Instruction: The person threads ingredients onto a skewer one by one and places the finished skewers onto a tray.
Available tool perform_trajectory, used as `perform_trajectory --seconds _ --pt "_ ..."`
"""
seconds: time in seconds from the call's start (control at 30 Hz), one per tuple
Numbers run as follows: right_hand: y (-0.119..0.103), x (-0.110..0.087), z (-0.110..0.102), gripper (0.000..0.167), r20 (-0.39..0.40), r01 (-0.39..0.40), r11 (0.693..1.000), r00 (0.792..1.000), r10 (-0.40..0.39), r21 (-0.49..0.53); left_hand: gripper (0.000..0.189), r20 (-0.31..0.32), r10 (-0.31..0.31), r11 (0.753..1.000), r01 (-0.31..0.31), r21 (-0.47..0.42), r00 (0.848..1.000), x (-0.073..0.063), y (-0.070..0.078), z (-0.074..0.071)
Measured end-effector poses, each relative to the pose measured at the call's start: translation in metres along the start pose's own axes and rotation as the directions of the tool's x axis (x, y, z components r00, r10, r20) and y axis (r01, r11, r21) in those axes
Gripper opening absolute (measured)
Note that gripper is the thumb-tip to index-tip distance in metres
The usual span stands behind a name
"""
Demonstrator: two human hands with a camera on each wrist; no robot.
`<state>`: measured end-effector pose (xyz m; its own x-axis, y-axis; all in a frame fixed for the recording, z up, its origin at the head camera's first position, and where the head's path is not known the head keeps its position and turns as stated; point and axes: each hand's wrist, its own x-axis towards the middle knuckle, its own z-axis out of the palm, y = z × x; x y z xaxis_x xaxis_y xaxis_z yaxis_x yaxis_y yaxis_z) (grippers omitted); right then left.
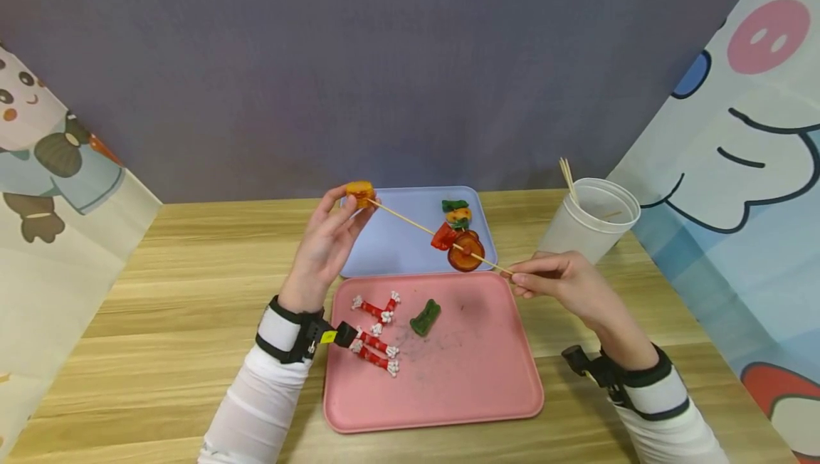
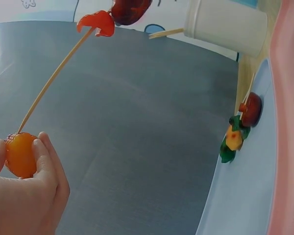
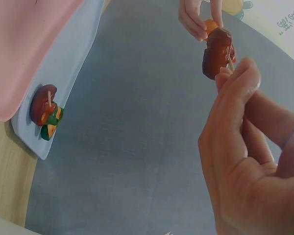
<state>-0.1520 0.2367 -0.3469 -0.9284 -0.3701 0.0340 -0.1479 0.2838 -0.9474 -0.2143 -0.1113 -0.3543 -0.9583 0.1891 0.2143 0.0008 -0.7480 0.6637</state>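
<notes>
The worktop (image 1: 192,272) has a pale wood-grain surface. Behind it stands a plain dark grey wall (image 1: 384,80), with a cartoon-printed left panel (image 1: 38,129) and a cartoon-printed right panel (image 1: 756,129) on either side. The right panel shows a large pink snout.

Two trays lie on the worktop, one behind the other: a pink tray (image 1: 474,371) nearer the person and a blue tray (image 1: 397,243) towards the wall. One white cup (image 1: 570,233) stands to the right of the blue tray, with several thin sticks (image 1: 569,181) leaning out over its rim; their exact number cannot be told.

On the pink tray are four red pieces with white ends (image 1: 378,357), at its left side, and one green bone-shaped piece (image 1: 426,317) near the middle. One loaded skewer rests on the blue tray, carrying two green pieces (image 1: 453,205), one orange piece (image 1: 458,215) between them and one brown piece (image 2: 252,108).

One wooden stick (image 1: 406,218) spans the gap between the two hands, above the trays. It carries one glossy red piece (image 1: 443,237) and one round brown-red piece (image 1: 463,259). The right hand (image 1: 564,282) pinches the stick near its end, beside the brown-red piece. The left hand (image 1: 329,236) grips one yellow-orange piece (image 1: 360,192) between thumb and fingers, at the stick's other end.
</notes>
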Motion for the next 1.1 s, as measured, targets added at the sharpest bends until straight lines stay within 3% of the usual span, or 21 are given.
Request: perform_trajectory --seconds 0.5,0.97,1.1 --pt "0.001 0.0 0.002 0.029 -0.011 -0.026 1.0 1.0 0.026 0.017 0.021 -0.043 0.017 0.995 -0.013 0.099 0.999 -0.001 -0.002 0.0" --pt "0.0 -0.002 0.005 0.028 -0.013 -0.023 0.999 1.0 0.024 0.024 0.018 -0.111 0.013 0.996 -0.003 0.092 0.994 -0.001 -0.009 0.003" --pt "0.0 -0.001 0.006 0.029 -0.01 -0.019 0.999 1.0 0.019 0.03 0.02 -0.137 -0.009 0.994 0.024 0.106 0.991 -0.002 -0.013 0.006"
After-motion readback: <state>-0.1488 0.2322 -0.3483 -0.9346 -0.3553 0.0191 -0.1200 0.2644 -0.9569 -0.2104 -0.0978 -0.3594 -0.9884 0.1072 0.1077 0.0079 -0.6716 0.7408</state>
